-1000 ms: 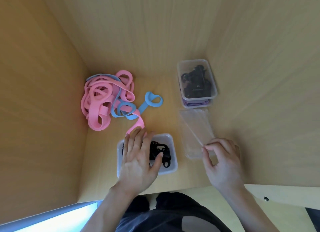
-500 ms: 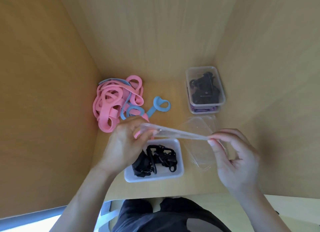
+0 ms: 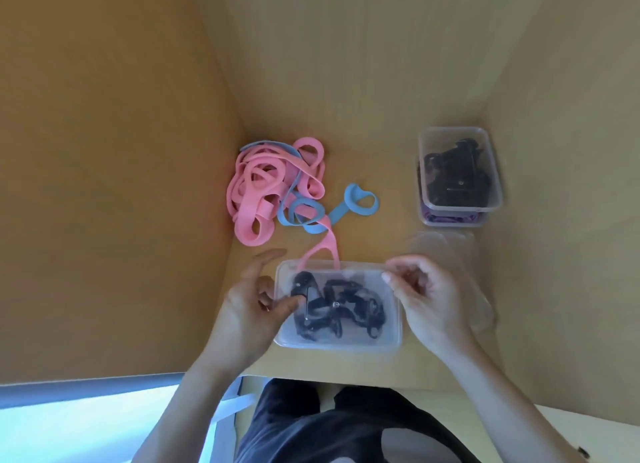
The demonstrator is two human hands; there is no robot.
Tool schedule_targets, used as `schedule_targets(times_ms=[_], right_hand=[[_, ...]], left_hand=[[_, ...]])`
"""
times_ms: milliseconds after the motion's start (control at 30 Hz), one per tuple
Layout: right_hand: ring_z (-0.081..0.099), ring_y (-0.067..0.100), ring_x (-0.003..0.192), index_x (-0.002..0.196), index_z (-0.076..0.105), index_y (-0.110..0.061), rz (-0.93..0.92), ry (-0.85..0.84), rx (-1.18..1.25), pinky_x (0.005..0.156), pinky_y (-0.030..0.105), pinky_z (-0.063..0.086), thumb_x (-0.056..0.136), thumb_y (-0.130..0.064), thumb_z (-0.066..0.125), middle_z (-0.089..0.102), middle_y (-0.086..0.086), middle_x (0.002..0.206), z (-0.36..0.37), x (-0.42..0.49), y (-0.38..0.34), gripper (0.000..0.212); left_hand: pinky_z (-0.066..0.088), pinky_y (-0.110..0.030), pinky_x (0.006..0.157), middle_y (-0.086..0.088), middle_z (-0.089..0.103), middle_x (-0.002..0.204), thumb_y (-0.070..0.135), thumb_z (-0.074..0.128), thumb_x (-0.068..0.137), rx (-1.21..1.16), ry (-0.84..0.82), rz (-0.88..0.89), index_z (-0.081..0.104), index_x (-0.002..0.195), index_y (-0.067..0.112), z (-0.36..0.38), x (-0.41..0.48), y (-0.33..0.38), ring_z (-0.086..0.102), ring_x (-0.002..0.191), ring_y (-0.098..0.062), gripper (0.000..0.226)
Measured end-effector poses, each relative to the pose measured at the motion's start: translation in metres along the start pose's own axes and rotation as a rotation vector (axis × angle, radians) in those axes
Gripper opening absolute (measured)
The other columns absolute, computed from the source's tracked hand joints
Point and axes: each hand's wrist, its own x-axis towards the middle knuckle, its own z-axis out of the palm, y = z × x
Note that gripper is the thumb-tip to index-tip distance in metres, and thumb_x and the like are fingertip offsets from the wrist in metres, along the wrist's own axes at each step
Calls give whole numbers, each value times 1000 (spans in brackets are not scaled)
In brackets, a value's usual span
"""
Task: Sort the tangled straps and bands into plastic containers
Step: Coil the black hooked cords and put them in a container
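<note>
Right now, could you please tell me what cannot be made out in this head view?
Head view:
- Black straps: blurred under the cloudy lid; count unclear.
- Pink band end: ends at the lid's far rim; trapped or not, unclear.
- Purple bands: mostly hidden by the upper stacked container.
- Clear plastic pieces beside the right hand: transparent, partly behind it; number unclear.
</note>
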Motion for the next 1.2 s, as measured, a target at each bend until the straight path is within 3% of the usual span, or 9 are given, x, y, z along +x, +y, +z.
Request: schedule_targets(times_ms=[200,300,433,567,633,700,800,967,1200], right_hand=[[59,10,72,94,72,-17,-95,57,-199,68,18,49,88,-7,76,66,-6,86,21,5,20,12],[59,10,79,99,71,-17,-176,86,-299,74,19,49,89,-7,74,59,-9,96,24,4,29,15],[60,8,86,101,71,-19,-144,78,-311,80,27,54,91,-10,72,54,-17,101,23,4,36,14],[61,8,88,102,70,-23,-126,67,-293,82,28,54,93,-6,69,60,-12,100,23,4,37,19],[60,6,94,104,72,-21,-135,67,-288,85,21,51,94,-1,65,60,-9,103,25,0,37,24],[58,8,100,106,74,-20,-143,54,-291,89,17,47,95,4,60,58,-8,105,27,-4,36,30],[56,15,105,108,75,-18,-141,43,-307,93,13,42,96,7,56,56,-6,106,29,-3,37,34],[54,13,100,109,76,-14,-201,80,-398,91,5,36,94,14,53,57,-3,102,33,-9,37,39],[57,25,111,122,69,-3,-412,-98,-774,99,39,49,87,-5,42,65,7,122,29,-4,31,44]], left_hand=[[50,-21,65,14,58,82,66,67,75,247,48,13,47,133,51,5,-9,-24,59,71,-12,63],[45,-12,70,20,49,99,69,62,77,316,58,39,51,139,42,8,-9,-25,57,86,-7,69],[53,-29,81,25,44,113,72,56,85,295,-1,-9,46,148,37,12,-9,-24,56,99,-2,72],[50,-30,85,21,43,125,63,49,92,307,-57,-45,33,153,43,16,-12,-18,57,93,-4,67],[46,-30,95,18,38,137,56,45,98,336,-99,-65,23,157,42,18,-15,-15,56,105,-8,64],[33,-31,113,10,30,154,42,39,105,397,-98,-9,16,161,29,24,-17,-12,39,136,-14,61],[17,-41,125,-4,19,165,16,32,97,475,-129,148,17,160,11,36,-9,0,14,153,-17,65],[6,-51,125,4,15,168,42,22,91,772,-162,254,17,161,18,56,1,4,1,156,-14,74],[8,-59,123,-4,14,169,59,16,101,928,-171,288,10,162,28,62,2,-3,2,156,-28,69]])
